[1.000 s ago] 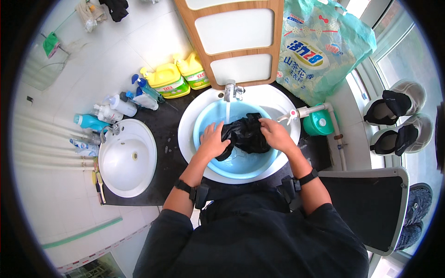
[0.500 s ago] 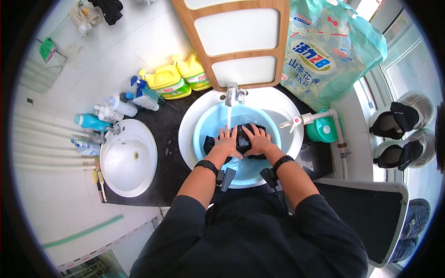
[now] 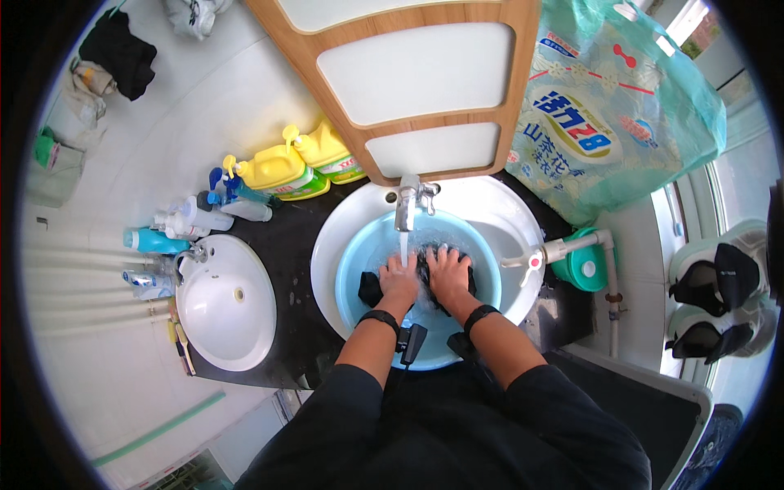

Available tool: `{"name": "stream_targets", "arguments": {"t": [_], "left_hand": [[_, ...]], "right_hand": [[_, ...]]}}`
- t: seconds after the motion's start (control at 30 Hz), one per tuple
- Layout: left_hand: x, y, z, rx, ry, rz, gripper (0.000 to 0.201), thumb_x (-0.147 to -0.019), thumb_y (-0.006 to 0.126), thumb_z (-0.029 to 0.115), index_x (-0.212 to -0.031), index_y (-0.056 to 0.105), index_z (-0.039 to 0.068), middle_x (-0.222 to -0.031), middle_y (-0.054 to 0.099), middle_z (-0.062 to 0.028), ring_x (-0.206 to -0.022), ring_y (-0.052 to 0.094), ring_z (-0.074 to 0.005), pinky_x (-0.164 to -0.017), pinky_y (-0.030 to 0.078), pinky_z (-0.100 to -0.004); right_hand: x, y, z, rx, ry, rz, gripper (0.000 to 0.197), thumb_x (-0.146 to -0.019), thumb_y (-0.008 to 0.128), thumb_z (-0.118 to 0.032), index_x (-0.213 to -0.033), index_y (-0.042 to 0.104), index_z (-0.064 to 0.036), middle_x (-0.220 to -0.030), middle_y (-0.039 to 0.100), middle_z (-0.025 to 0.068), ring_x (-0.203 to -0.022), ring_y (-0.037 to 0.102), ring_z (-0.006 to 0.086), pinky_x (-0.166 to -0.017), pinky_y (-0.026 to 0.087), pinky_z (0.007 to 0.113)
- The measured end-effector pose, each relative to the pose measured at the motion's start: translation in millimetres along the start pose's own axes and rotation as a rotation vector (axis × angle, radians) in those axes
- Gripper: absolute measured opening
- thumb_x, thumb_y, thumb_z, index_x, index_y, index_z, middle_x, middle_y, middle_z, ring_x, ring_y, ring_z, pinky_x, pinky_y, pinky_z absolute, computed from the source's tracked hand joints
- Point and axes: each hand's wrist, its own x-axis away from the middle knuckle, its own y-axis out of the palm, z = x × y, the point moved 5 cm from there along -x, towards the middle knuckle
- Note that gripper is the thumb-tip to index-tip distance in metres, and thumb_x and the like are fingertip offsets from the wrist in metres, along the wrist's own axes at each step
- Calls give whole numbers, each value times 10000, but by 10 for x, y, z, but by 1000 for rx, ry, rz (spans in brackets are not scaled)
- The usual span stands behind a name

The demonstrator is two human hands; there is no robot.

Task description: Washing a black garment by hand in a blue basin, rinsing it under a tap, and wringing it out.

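Across a dark counter (image 3: 291, 318), plenty of things ranged by apparent purpose. Behind, upright, a wood-framed white panel (image 3: 416, 73); beside it, a large blue-green bag (image 3: 608, 122), probably pushed into the corner to spare working room. Nearer, a broad white sink (image 3: 324, 269), and nested inside it a light-blue basin (image 3: 347, 265), presumably so as to leave any overspill to the sink. Off to the left, a smaller oval sink (image 3: 220, 318). Between the two, further back, yellow jugs (image 3: 269, 170), likely kept clear of splashes yet within reach. Down in the basin, left hand (image 3: 398, 284) and right hand (image 3: 449, 278), both palm down, fingers extended rather than clenched, pressing on black fabric (image 3: 370, 287), seemingly to keep it under water. Impossible to tell, beneath the palms, any fold or pinch. Above, a metal tap (image 3: 407, 204), running, its thin stream (image 3: 403, 247) right by the left fingers. Smallest, around the wrists, dark straps (image 3: 482, 313).
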Motion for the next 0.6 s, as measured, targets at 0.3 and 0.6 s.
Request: {"name": "stream_targets", "arguments": {"t": [0.3, 0.6], "left_hand": [[-320, -222, -16, 273, -63, -55, 339, -933, 465, 230, -1259, 506, 147, -1315, 489, -136, -1126, 555, -343, -883, 490, -447], [49, -422, -161, 490, 57, -100, 935, -642, 809, 351, -1397, 306, 122, -1285, 454, -276, -1182, 499, -405, -975, 442, -450]], "right_hand": [[-311, -12, 89, -178, 17, -104, 362, -942, 402, -248, -1284, 502, -179, -1334, 486, 115, -1130, 556, 346, -827, 479, 545], [-144, 107, 327, -760, -161, -133, 448, -827, 624, -242, -1219, 463, -98, -1191, 539, 220, -1066, 551, 432, -904, 460, 473]]}}
